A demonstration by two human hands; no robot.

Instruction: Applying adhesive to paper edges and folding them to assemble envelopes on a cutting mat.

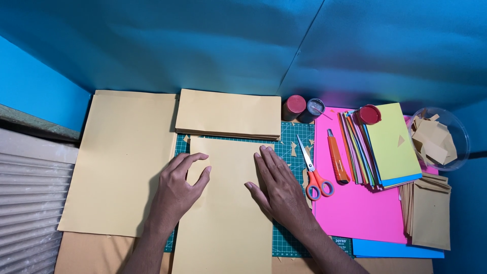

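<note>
Head view: both hands press a tan paper sheet [223, 213] on the green cutting mat [289, 238]. Left hand [178, 187] fingers curled, perhaps pinching a fold; right hand [276, 185] fingers flat, together.

A tan paper sheet [225, 213] lies flat and lengthwise on the green cutting mat [286, 238], its near end running out of my view. Its top left corner is folded inward, and its far edge sits just short of a tan paper stack [228, 112].

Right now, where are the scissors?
Head view, right of centre: the scissors lie on the cutting mat, just right of the right hand and left of the orange knife on the pink sheet.
</note>
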